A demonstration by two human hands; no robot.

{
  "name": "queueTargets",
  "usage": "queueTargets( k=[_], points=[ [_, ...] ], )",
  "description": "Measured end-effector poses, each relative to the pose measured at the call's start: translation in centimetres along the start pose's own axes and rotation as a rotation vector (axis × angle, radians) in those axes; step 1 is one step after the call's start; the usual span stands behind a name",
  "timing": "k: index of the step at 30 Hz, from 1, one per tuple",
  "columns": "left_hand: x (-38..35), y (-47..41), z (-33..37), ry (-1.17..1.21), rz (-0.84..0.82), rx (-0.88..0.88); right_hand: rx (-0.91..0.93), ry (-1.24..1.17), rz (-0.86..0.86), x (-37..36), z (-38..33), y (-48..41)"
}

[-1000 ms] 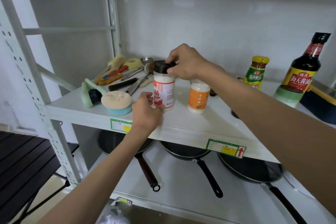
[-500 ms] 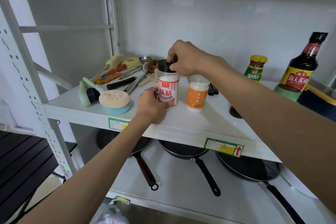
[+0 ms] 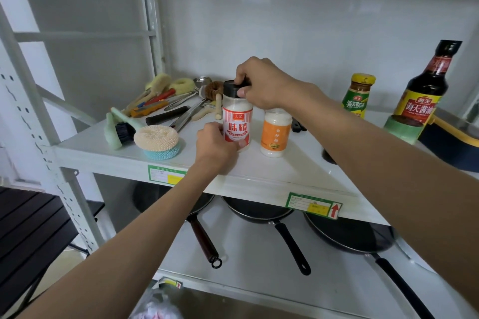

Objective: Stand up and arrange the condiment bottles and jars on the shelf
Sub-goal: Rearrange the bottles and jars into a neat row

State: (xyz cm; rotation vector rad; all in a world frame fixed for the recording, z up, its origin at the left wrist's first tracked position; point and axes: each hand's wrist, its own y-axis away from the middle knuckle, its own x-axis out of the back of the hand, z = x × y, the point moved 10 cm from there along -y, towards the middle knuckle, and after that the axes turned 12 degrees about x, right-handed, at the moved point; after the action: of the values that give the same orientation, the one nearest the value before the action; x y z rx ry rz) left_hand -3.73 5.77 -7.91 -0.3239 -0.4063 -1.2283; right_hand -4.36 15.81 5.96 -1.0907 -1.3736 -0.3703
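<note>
A red-labelled seasoning jar (image 3: 237,122) with a black cap stands upright on the white shelf (image 3: 259,171). My right hand (image 3: 261,83) grips its cap from above. My left hand (image 3: 215,145) holds its base at the lower left. Just to its right stands an orange-labelled jar (image 3: 275,134), untouched. Farther right are a green-labelled jar with a yellow lid (image 3: 357,97) and a tall dark soy sauce bottle (image 3: 425,85), both upright.
Brushes, utensils and sponges (image 3: 160,101) lie at the shelf's back left, with a round scrubber (image 3: 156,140) near the front. A green cup (image 3: 401,128) and a dark container (image 3: 451,142) sit at the right. Three pans (image 3: 259,212) lie on the lower shelf.
The red-labelled jar has been turned so its label faces me and shifted slightly back. Both hands have stayed on it.
</note>
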Motion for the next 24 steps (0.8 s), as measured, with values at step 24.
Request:
queueTargets(
  k=[24],
  points=[
    [-6.0,7.3,4.8,-0.138,-0.188,-0.229,-0.533,-0.563,0.439,-1.7,7.9,12.1]
  ],
)
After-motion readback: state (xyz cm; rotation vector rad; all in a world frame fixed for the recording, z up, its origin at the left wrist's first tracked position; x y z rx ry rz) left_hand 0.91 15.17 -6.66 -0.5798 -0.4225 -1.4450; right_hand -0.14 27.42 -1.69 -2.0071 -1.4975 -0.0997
